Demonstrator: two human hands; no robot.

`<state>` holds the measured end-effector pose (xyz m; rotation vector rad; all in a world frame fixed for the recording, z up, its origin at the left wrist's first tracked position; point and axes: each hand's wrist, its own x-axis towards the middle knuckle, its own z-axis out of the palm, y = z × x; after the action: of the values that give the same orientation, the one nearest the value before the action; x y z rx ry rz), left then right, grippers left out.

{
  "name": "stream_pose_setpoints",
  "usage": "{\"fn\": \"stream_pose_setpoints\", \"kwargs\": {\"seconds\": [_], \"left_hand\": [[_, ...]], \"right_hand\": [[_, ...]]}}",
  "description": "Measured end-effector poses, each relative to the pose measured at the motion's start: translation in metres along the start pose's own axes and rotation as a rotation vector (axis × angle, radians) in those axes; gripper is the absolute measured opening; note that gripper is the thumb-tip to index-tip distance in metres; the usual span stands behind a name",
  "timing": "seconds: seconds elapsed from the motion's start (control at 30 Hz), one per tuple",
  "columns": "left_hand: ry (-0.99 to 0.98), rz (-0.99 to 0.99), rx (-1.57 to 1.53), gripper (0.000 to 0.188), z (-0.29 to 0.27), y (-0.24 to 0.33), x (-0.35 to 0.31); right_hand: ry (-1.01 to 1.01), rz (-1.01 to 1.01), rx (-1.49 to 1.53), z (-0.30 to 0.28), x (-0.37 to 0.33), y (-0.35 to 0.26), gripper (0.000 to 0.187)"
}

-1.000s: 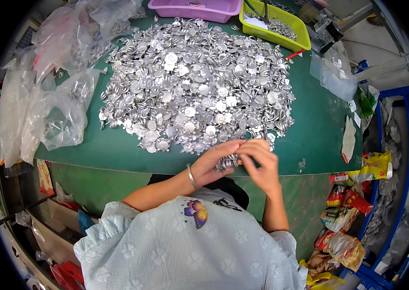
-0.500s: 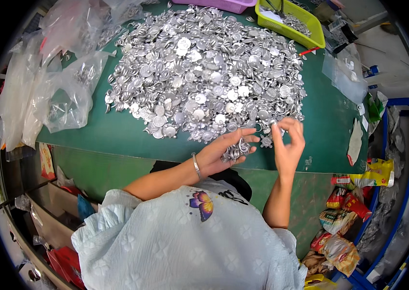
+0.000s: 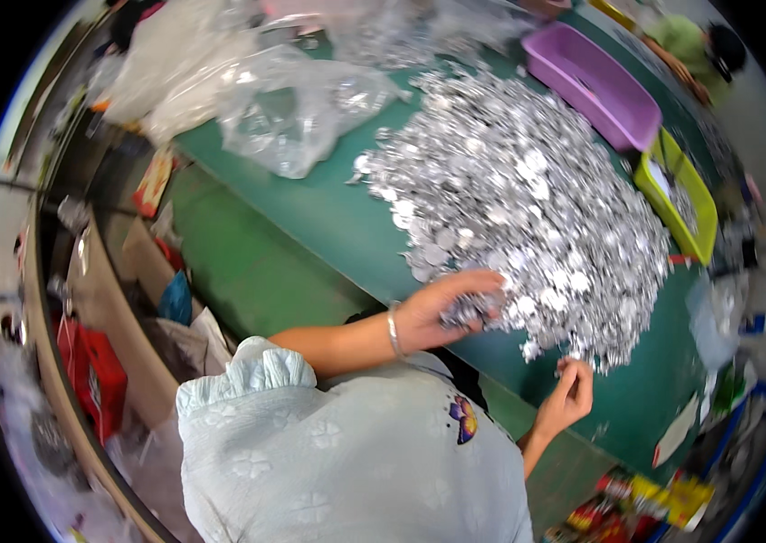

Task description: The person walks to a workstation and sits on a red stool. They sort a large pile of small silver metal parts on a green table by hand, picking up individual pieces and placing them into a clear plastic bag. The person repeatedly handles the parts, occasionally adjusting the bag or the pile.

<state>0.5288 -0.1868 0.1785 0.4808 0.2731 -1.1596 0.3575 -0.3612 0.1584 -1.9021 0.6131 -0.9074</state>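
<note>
A broad heap of silvery metal rings with flat disc tops (image 3: 528, 199) covers much of the green table. Several of these rings (image 3: 466, 312) lie cupped in my left hand (image 3: 428, 312), palm up at the heap's near edge, its fingers curled around them. A silver bangle (image 3: 394, 329) circles that wrist. At the heap's near right corner, my right hand (image 3: 571, 394) has thumb and fingers pinched together, touching the outermost pieces. What sits between those fingertips is too small and blurred to make out.
Clear plastic bags (image 3: 301, 109) lie on the table's left part. Beyond the heap are a purple basket (image 3: 595, 86) and a yellow-green basket (image 3: 681, 199) with metal pieces inside. Another person (image 3: 695, 59) is at the far right. Colourful packets (image 3: 645, 507) lie low at the right.
The whole view has swung to the left, so the table looks tilted and another person shows. My right hand has come down to the heap's edge; my left still cups its rings.
</note>
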Motion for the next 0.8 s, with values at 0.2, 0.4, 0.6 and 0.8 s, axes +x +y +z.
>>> {"fn": "stream_pose_setpoints", "kwargs": {"seconds": [0.2,0.4,0.6,0.8], "left_hand": [[0.331,0.993,-0.395,0.010,-0.057,0.136,-0.054],[0.426,1.187,-0.393,0.030,-0.086,0.292,-0.047],[0.454,0.943,0.019,0.065,-0.069,0.299,-0.022],[0.613,1.642,0.277,0.035,-0.069,0.192,-0.028]], "right_hand": [[-0.104,0.048,0.022,0.025,-0.013,0.004,0.010],[-0.367,-0.030,-0.116,0.041,-0.004,-0.022,0.008],[-0.379,-0.068,-0.167,0.041,-0.008,-0.029,0.007],[-0.304,0.002,-0.209,0.034,0.001,-0.026,0.007]]}}
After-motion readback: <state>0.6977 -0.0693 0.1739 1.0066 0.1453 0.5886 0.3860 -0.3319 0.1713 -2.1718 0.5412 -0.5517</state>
